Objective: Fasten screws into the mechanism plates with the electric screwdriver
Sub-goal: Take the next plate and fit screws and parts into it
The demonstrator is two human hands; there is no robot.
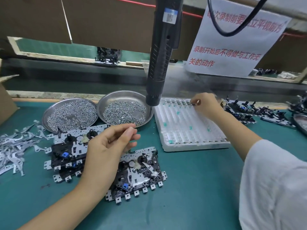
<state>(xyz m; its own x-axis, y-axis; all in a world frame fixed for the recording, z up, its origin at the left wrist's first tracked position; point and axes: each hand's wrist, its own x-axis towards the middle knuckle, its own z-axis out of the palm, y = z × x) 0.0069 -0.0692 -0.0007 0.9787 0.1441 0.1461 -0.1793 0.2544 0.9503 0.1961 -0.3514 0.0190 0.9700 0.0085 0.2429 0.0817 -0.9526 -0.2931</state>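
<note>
Pinching something small, likely a screw, our left hand (113, 143) hovers above the mechanism plates (139, 171) on the desk; our right hand (205, 103) picks at the foam tray (186, 130). Hanging unheld, the electric screwdriver (159, 63) suggests fastening remains.
</note>
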